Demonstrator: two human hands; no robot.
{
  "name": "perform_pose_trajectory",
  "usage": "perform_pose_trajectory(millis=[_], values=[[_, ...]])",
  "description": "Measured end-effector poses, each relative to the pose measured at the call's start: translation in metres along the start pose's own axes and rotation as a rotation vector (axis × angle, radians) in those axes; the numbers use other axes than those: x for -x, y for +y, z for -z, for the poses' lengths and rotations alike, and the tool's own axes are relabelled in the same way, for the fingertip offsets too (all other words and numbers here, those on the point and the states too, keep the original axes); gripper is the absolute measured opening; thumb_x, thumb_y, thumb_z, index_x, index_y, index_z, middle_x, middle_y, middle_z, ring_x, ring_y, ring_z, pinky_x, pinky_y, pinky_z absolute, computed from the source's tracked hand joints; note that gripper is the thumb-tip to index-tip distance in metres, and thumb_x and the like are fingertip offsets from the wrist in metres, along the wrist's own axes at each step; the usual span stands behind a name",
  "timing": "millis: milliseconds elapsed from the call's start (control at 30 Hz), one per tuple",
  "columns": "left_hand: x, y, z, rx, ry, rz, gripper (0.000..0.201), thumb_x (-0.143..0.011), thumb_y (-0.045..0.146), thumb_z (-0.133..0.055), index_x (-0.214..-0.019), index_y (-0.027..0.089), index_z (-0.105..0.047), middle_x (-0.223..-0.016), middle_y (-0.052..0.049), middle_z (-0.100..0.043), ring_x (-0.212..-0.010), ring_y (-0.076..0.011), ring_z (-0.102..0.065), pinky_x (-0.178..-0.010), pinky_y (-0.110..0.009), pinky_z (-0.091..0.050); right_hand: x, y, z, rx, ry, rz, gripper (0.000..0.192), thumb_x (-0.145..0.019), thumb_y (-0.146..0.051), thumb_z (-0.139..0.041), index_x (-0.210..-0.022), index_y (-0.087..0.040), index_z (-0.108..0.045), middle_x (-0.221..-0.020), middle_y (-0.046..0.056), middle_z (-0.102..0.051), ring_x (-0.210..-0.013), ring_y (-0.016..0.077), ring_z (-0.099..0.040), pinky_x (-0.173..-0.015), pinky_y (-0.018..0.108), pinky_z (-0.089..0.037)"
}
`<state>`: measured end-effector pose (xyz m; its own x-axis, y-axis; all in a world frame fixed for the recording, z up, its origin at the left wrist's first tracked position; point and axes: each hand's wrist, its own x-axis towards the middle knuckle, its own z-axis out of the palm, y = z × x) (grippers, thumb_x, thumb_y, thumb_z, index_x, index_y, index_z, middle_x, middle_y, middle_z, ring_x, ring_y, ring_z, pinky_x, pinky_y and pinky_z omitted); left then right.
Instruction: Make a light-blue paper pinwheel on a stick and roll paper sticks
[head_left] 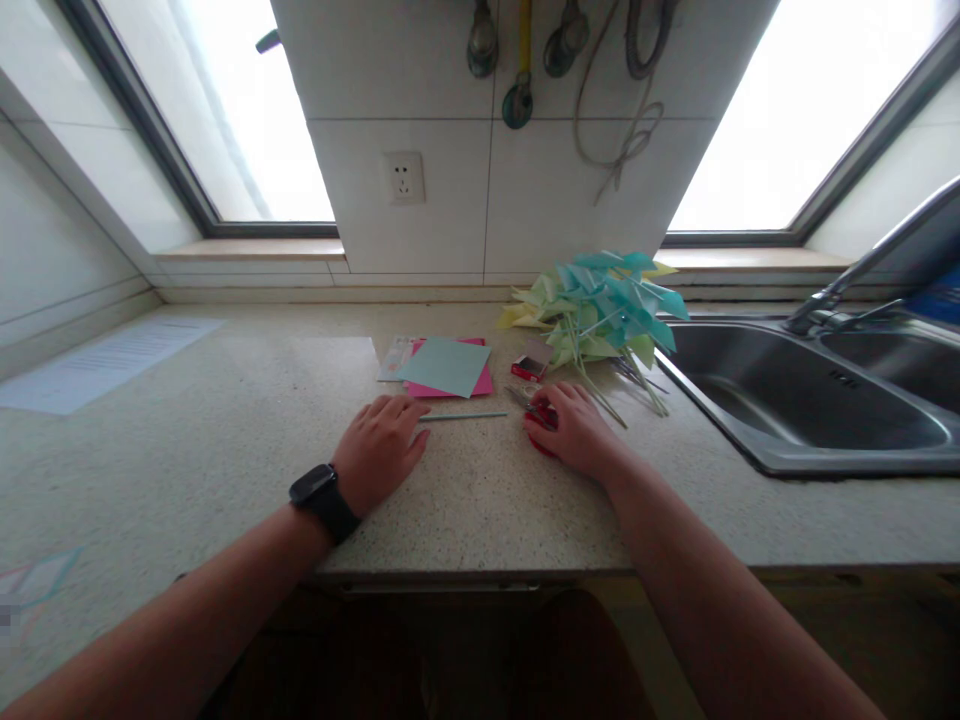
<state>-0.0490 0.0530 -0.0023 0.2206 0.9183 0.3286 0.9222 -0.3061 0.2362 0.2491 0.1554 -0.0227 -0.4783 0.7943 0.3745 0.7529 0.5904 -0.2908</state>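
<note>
My left hand (381, 447) lies palm down on the speckled countertop (225, 440), fingers near the end of a thin pale-blue stick (469, 416). My right hand (574, 428) rests over red-handled scissors (534, 412), whose metal blades poke out to the left; whether the fingers grip the handles I cannot tell. Just beyond lie a light-blue paper sheet (444, 366) on pink sheets (481, 383). A heap of teal and yellow-green paper pinwheels (600, 305) on sticks sits behind my right hand.
A small red box (530, 365) lies by the pinwheels. A steel sink (795, 400) with a tap (862, 270) is at the right. A printed sheet (105, 360) lies far left. Utensils and a cord (622, 110) hang on the tiled wall above a socket (403, 178).
</note>
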Motion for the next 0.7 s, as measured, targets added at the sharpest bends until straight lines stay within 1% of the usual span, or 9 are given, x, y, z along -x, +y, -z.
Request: perform_pose_trajectory(millis=[67,167,200,267,333,433,567,633,700], values=[[0.015,0.009,0.004,0.023,-0.037,-0.040,0.030,-0.099,0.027,-0.051,-0.124,0.013,-0.062,-0.120,-0.017,-0.064,-0.114,-0.0326,-0.057,-0.102,-0.056,-0.045,-0.001,0.000,0.000,0.003,0.010,-0.005,0.026,-0.084,-0.039,-0.068,-0.102,-0.022,-0.062,-0.100,0.009,-0.063,-0.100,0.0297,-0.057,-0.087,0.043,-0.049],[0.037,0.020,0.008,0.082,-0.126,-0.126,0.033,-0.099,0.032,-0.053,-0.128,0.019,-0.061,-0.125,-0.013,-0.065,-0.116,-0.0289,-0.058,-0.104,-0.049,-0.047,-0.002,0.001,-0.001,0.013,0.028,-0.017,0.025,-0.084,-0.040,-0.067,-0.101,-0.022,-0.062,-0.097,0.009,-0.063,-0.098,0.0300,-0.057,-0.087,0.044,-0.049],[0.043,0.022,0.009,0.098,-0.157,-0.148,0.036,-0.099,0.034,-0.053,-0.132,0.020,-0.060,-0.130,-0.013,-0.063,-0.119,-0.0288,-0.057,-0.106,-0.048,-0.046,-0.003,0.001,-0.002,0.016,0.035,-0.019,0.024,-0.084,-0.040,-0.067,-0.100,-0.022,-0.062,-0.097,0.009,-0.063,-0.097,0.0302,-0.057,-0.086,0.044,-0.049],[0.050,0.021,0.010,0.122,-0.195,-0.171,0.043,-0.099,0.037,-0.053,-0.139,0.021,-0.056,-0.139,-0.014,-0.059,-0.128,-0.0314,-0.053,-0.110,-0.051,-0.043,-0.003,0.002,-0.003,0.020,0.049,-0.021,0.024,-0.084,-0.040,-0.067,-0.099,-0.022,-0.062,-0.098,0.010,-0.063,-0.097,0.0305,-0.057,-0.086,0.044,-0.049],[0.052,0.018,0.011,0.141,-0.228,-0.185,0.048,-0.099,0.039,-0.052,-0.144,0.022,-0.052,-0.145,-0.015,-0.055,-0.133,-0.0328,-0.050,-0.112,-0.053,-0.040,-0.004,0.003,-0.003,0.021,0.067,-0.019,0.023,-0.084,-0.040,-0.067,-0.099,-0.022,-0.062,-0.100,0.011,-0.063,-0.099,0.0307,-0.057,-0.086,0.044,-0.049],[0.049,0.011,0.011,0.164,-0.266,-0.198,0.049,-0.099,0.039,-0.051,-0.146,0.025,-0.049,-0.147,-0.014,-0.053,-0.134,-0.0315,-0.049,-0.113,-0.052,-0.039,-0.004,0.005,-0.004,0.014,0.100,-0.020,0.022,-0.084,-0.039,-0.067,-0.098,-0.022,-0.062,-0.101,0.010,-0.064,-0.099,0.0303,-0.058,-0.088,0.044,-0.048],[0.046,0.010,0.012,0.180,-0.279,-0.195,0.047,-0.099,0.040,-0.049,-0.143,0.023,-0.052,-0.143,-0.015,-0.054,-0.131,-0.0326,-0.049,-0.112,-0.054,-0.038,-0.007,0.005,-0.003,-0.003,0.180,-0.036,0.012,-0.088,-0.034,-0.062,-0.093,-0.023,-0.061,-0.098,0.010,-0.066,-0.098,0.0290,-0.060,-0.089,0.044,-0.048],[0.045,0.010,0.013,0.191,-0.278,-0.195,0.046,-0.099,0.041,-0.050,-0.141,0.022,-0.053,-0.141,-0.015,-0.055,-0.128,-0.0332,-0.050,-0.110,-0.055,-0.038,-0.009,0.002,-0.002,-0.008,0.229,-0.049,0.008,-0.090,-0.030,-0.058,-0.092,-0.023,-0.060,-0.096,0.010,-0.066,-0.096,0.0281,-0.061,-0.087,0.043,-0.048],[0.045,0.011,0.014,0.206,-0.278,-0.201,0.046,-0.099,0.042,-0.050,-0.140,0.022,-0.054,-0.140,-0.015,-0.055,-0.127,-0.0336,-0.050,-0.109,-0.055,-0.038,-0.012,-0.006,-0.001,-0.007,0.245,-0.039,0.007,-0.091,-0.028,-0.056,-0.093,-0.022,-0.060,-0.096,0.010,-0.067,-0.095,0.0270,-0.061,-0.086,0.042,-0.049]])
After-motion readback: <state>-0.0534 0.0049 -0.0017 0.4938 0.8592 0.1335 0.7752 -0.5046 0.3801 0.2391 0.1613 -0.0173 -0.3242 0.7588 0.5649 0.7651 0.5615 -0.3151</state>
